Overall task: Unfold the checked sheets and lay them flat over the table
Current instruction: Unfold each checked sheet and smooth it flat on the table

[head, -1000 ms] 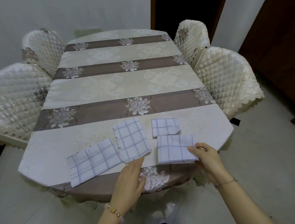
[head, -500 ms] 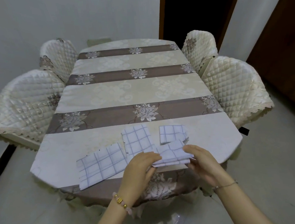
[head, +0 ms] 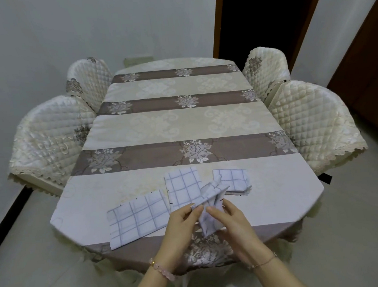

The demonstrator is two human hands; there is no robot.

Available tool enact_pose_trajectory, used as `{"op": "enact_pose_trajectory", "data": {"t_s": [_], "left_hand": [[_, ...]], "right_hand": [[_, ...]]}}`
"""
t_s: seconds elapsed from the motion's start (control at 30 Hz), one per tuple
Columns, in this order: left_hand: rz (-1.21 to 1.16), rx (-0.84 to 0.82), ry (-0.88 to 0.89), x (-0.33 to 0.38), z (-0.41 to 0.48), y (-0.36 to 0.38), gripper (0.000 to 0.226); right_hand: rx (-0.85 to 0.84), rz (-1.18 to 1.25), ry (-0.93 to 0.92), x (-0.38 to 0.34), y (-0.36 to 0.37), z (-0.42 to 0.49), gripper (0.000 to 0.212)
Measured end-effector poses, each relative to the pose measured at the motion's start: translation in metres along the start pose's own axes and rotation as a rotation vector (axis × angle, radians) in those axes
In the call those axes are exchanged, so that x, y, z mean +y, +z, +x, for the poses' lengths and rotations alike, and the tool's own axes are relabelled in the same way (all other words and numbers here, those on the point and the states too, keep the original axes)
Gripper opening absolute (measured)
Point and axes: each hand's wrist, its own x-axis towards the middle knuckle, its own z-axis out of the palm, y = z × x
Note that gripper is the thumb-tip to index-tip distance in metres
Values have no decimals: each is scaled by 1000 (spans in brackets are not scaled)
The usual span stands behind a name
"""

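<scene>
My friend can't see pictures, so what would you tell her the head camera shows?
A person's left grip and right grip hold a partly unfolded checked sheet over the near edge of a striped table. Three folded sheets lie on the table behind it, and four quilted chairs stand around.

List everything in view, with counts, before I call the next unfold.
folded checked sheets: three, white with blue-grey lines, table's near end
held checked sheet: one, same pattern, off the table between both hands
table: one, cream-and-brown striped cloth, centre
chairs: four, cream quilted covers, two each side
doorway: one, dark, far right
left hand: one, pink bead bracelet, fingers pinching held checked sheet
right hand: one, thin chain bracelet, fingers pinching held checked sheet
</scene>
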Motion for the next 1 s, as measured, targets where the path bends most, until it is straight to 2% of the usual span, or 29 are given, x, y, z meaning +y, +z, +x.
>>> {"op": "enact_pose_trajectory", "data": {"t_s": [0.1,0.23,0.4,0.57,0.63,0.73,0.83,1.0], "left_hand": [[-120,30,-22,1,-3,-2,22],[-254,233,-34,-2,-1,-16,16],[-372,263,-55,-11,-5,-36,19],[-362,264,-36,-15,-7,-40,16],[-308,251,-8,-11,-5,-42,18],[-148,194,59,2,0,-47,11],[43,87,125,17,4,-53,14],[121,-70,177,31,6,-58,7]], "right_hand": [[105,-65,-13,6,0,3,25],[220,-85,-8,7,-15,5,15],[247,-56,-23,4,-38,9,25],[173,-105,-44,-3,-47,9,15],[183,-167,-62,-7,-48,11,22],[239,-414,-218,-21,-51,20,45],[136,-435,-290,-44,-41,25,42],[-141,-500,-184,-61,-19,26,32]]}}
